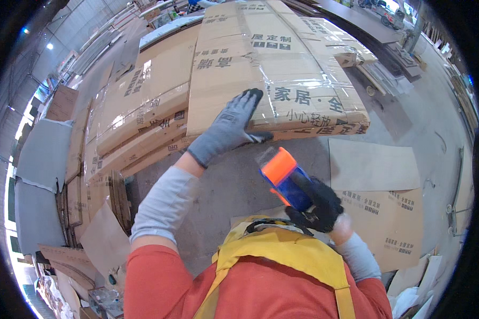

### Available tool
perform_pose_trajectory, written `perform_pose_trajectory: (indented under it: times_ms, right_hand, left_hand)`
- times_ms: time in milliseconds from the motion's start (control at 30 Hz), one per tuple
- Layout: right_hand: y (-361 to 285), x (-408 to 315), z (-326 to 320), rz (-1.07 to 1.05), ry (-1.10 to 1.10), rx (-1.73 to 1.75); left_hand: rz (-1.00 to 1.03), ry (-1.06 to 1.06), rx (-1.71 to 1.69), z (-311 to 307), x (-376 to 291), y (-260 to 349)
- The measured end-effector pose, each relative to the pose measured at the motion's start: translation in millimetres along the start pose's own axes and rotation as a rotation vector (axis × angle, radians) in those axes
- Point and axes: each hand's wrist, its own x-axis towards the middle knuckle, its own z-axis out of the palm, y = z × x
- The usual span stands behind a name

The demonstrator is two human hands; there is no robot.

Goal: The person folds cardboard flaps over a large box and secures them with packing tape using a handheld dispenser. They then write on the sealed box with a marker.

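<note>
My left hand [231,123], in a grey work glove with dark fingertips, lies spread over the near edge of a large flat cardboard package [227,87]. Its fingers rest on the top face, while the thumb hangs by the front side. Clear tape crosses the printed cardboard, and parts of it shine. In a black glove, my right hand [319,207] grips a blue and orange tape dispenser [289,179] by its blue body. The dispenser is tilted, its orange end towards the package's front edge but apart from it. A clear piece, blurred, sticks out from that end.
More taped cardboard packages [143,107] are stacked to the left of the large one. Flat cardboard sheets [383,227] lie on the concrete floor at right. Grey-covered panels [40,179] lean at far left. A metal frame [457,191] stands near the right rim.
</note>
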Motion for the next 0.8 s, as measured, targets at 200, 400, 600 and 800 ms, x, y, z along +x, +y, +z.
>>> perform_pose_trajectory:
  times_ms: [200, 400, 600, 800]
  right_hand:
    - [-16, 14, -38, -0.142, -0.153, -0.385]
    - [-24, 58, -21, 0.171, -0.373, -0.273]
    - [-39, 92, 9, -0.053, -0.383, -0.469]
    - [-21, 116, 11, -0.301, -0.307, -0.911]
  left_hand:
    - [-0.04, -0.032, -1.358, -8, -82, 59]
    - [-0.454, 0.19, -1.494, -5, -119, 81]
    - [-0.616, 0.86, -1.008, 18, -169, 25]
    - [-0.808, 0.887, -1.13, 68, -136, -127]
